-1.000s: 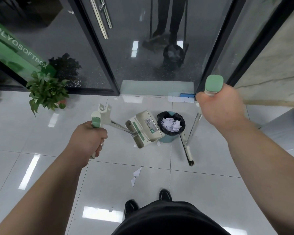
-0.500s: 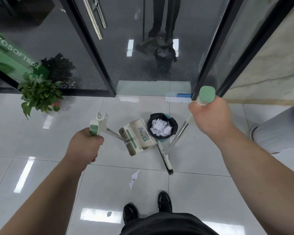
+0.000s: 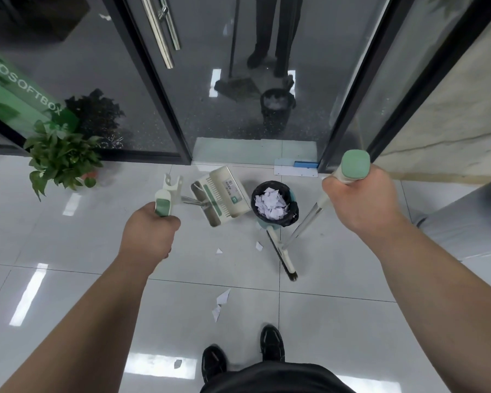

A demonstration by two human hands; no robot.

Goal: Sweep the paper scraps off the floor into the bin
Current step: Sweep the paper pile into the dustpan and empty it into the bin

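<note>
Plant (image 3: 61,158): we saw it far left of the bin, by the glass wall.
Left hand (image 3: 150,231): we held it clamped on the dustpan handle (image 3: 162,204); our fingers were hidden beneath.
Dustpan (image 3: 223,198): tilted just left of the bin.
Paper scraps (image 3: 221,303): several lay on the tiles nearer us than the bin; small ones were hard to make out.
Bin (image 3: 275,204): black-lined, holding paper, its base hidden.
Broom (image 3: 281,252): head touching the bin's near side.
Right hand (image 3: 360,199): gripped tight round the broom handle.
</note>
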